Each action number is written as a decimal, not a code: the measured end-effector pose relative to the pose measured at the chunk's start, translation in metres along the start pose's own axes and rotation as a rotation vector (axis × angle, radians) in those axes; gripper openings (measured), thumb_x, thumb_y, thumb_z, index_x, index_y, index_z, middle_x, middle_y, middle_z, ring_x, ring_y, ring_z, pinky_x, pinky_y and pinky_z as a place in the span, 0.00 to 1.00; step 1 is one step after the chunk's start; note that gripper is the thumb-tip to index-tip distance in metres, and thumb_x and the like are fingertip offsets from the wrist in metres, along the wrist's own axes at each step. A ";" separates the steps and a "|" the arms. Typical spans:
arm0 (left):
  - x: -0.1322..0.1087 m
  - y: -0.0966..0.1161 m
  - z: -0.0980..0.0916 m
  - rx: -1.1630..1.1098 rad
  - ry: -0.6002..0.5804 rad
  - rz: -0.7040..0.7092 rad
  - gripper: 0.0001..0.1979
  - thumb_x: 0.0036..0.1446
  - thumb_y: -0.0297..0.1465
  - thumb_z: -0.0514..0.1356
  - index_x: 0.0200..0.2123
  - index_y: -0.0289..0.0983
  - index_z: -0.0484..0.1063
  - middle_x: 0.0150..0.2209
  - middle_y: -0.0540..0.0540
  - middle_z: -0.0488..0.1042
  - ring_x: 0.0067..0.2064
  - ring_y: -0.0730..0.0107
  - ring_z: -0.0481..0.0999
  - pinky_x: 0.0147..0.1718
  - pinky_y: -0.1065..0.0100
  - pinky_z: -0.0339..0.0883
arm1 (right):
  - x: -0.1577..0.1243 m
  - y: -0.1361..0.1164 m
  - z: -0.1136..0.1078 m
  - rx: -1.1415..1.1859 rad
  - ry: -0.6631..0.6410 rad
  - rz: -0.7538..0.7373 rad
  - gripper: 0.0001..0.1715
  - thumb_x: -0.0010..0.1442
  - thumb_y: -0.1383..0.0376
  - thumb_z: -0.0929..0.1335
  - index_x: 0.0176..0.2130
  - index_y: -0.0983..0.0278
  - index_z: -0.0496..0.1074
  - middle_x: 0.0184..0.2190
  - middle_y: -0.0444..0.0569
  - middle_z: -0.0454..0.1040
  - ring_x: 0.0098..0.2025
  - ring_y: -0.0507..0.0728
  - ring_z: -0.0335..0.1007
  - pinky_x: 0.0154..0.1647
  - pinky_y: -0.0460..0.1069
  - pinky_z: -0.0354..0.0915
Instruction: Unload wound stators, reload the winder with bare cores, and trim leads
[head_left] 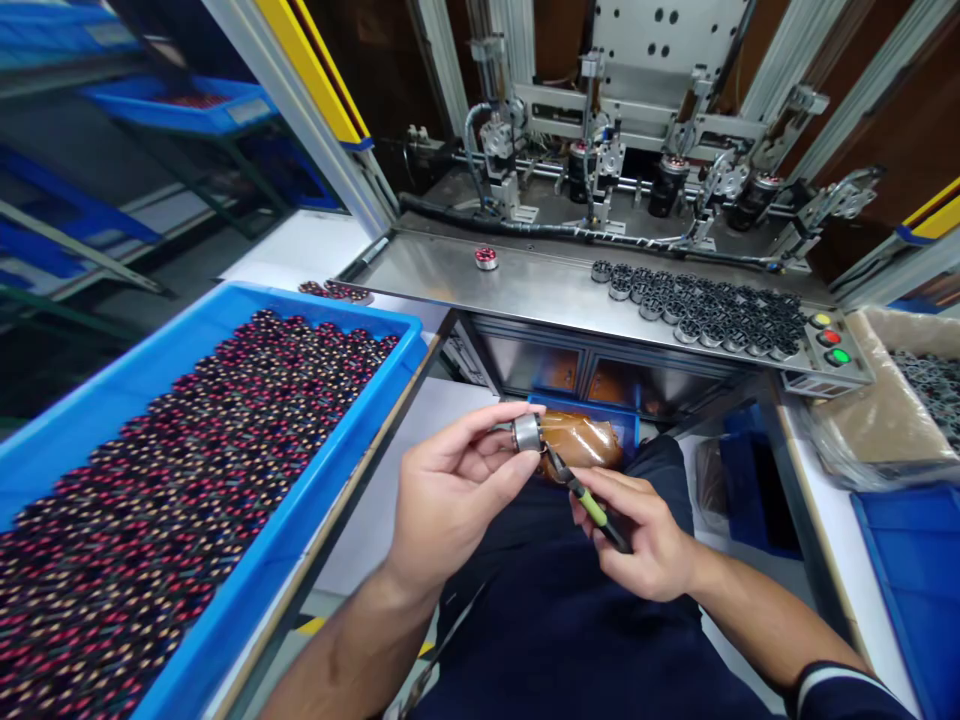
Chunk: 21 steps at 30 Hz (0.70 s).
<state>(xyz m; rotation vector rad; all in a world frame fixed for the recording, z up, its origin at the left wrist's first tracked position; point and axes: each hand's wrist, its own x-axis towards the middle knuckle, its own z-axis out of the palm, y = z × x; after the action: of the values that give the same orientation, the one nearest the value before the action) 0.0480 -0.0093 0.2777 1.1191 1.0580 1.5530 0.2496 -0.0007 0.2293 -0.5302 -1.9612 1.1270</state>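
My left hand (457, 480) is closed, with thumb and fingers round a small silver cylindrical motor stator (528, 432), raised above my lap. My right hand (641, 530) grips slim pliers (594, 508) with green and black handles. Their dark tip points up and left to the near end of the stator, where thin wire ends seem to stick out. Whether the jaws touch a wire is too small to tell. Behind both hands, a blue bin (628, 422) holds a shiny brown plastic bag (581, 440).
On my left stands a blue tray (375, 400) full of red and copper wound parts. Ahead, a steel bench (435, 265) carries one red-topped part (486, 259), rows of dark parts (712, 310) and push buttons (829, 338). Machine fixtures (600, 170) stand behind. A lined box (885, 380) is at right.
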 end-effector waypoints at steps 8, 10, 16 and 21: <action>0.000 -0.005 -0.003 -0.014 -0.012 0.068 0.15 0.55 0.26 0.69 0.46 0.39 0.80 0.47 0.41 0.83 0.46 0.63 0.83 0.45 0.69 0.78 | -0.007 -0.005 -0.003 -0.115 0.029 0.027 0.45 0.50 0.76 0.64 0.66 0.61 0.61 0.37 0.50 0.73 0.35 0.56 0.71 0.37 0.51 0.72; -0.001 -0.007 -0.004 0.020 -0.002 0.130 0.12 0.57 0.26 0.67 0.44 0.40 0.81 0.47 0.43 0.83 0.49 0.63 0.82 0.50 0.68 0.76 | -0.006 -0.006 -0.004 -0.131 0.024 -0.006 0.48 0.48 0.76 0.64 0.67 0.60 0.58 0.43 0.53 0.73 0.41 0.58 0.73 0.43 0.53 0.73; -0.005 -0.006 -0.002 0.099 0.031 0.212 0.12 0.58 0.22 0.65 0.42 0.42 0.81 0.47 0.46 0.82 0.50 0.64 0.81 0.51 0.66 0.76 | -0.002 -0.005 -0.004 -0.125 -0.027 -0.022 0.51 0.47 0.75 0.64 0.69 0.61 0.56 0.51 0.56 0.72 0.56 0.64 0.70 0.56 0.59 0.70; -0.008 -0.003 -0.001 0.132 0.033 0.226 0.12 0.58 0.21 0.65 0.43 0.42 0.80 0.47 0.46 0.82 0.50 0.65 0.81 0.50 0.67 0.76 | 0.000 -0.006 -0.002 -0.135 -0.011 -0.056 0.52 0.46 0.76 0.64 0.69 0.60 0.55 0.51 0.56 0.72 0.53 0.63 0.72 0.50 0.56 0.73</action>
<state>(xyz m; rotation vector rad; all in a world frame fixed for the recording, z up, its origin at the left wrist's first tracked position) 0.0491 -0.0169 0.2730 1.3452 1.0990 1.7024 0.2511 -0.0025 0.2347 -0.5371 -2.0594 0.9693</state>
